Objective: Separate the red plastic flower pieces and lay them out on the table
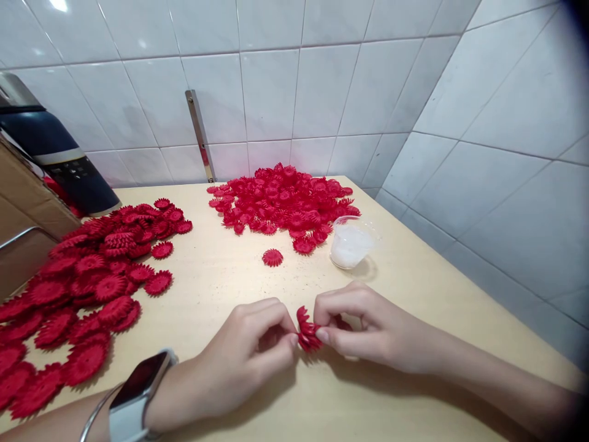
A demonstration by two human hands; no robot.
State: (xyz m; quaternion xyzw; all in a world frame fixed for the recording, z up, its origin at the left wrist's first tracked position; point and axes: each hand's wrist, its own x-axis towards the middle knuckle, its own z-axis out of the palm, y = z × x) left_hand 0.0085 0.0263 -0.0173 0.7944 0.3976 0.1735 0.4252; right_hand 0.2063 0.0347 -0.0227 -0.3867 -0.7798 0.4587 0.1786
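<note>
Between my two hands, just above the tabletop, is a red petalled disc [307, 334], bent and standing on edge. My left hand [257, 350] pinches its left side between thumb and forefinger. On the other side, my right hand [368, 322] grips it with thumb and forefinger; a bit of red also shows behind those fingers, partly hidden. A single flat red disc [272, 257] lies on the table beyond my hands. Past my right hand stands a small clear plastic cup [350, 244] with whitish contents.
Many red discs form a heap [285, 199] at the back and another pile [99, 282] on the left. A dark blue bottle [69, 159] leans by a cardboard box [27, 215]. Tiled walls bound the wooden table [221, 270] behind and to the right. A metal strip [199, 132] rests against the wall.
</note>
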